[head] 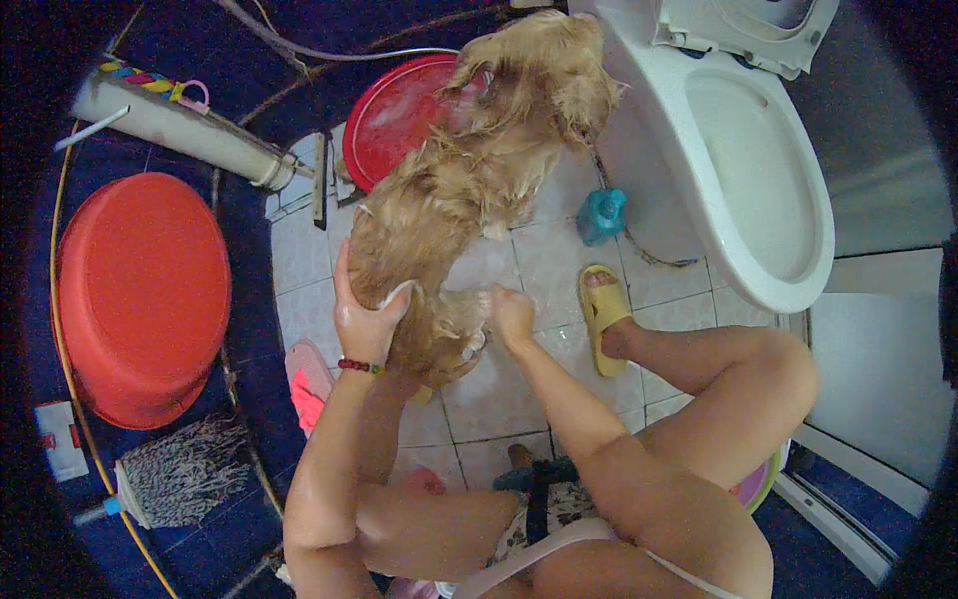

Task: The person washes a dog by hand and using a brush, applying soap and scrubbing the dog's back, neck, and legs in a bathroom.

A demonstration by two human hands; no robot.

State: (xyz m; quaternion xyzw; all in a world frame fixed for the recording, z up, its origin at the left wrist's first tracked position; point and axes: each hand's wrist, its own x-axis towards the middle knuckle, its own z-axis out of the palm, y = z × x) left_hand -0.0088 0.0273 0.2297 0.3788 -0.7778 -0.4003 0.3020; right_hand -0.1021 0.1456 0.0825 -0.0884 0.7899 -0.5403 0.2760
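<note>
A tan, long-haired dog (449, 180) stands on the pale tiles, its coat wet and matted, its head away from me. My left hand (367, 318) cups its hindquarters, thumb and fingers spread to either side, with white foam on the thumb. On the dog's right rear side, my right hand (513, 318) is closed around a furry part; whether it is a hind leg or the tail, I cannot tell. A blue-green bottle (601, 217) stands on the floor to the right of the dog. The dog partly hides a red basin (397, 112) behind it.
A white toilet (812, 247) borders the right side. Along the left wall are an orange-red tub (146, 299), a string mop (183, 472), a drain pipe (187, 142) and a squeegee (320, 180). A pink slipper (308, 367) lies left; a yellow slipper (608, 307) is on my right foot.
</note>
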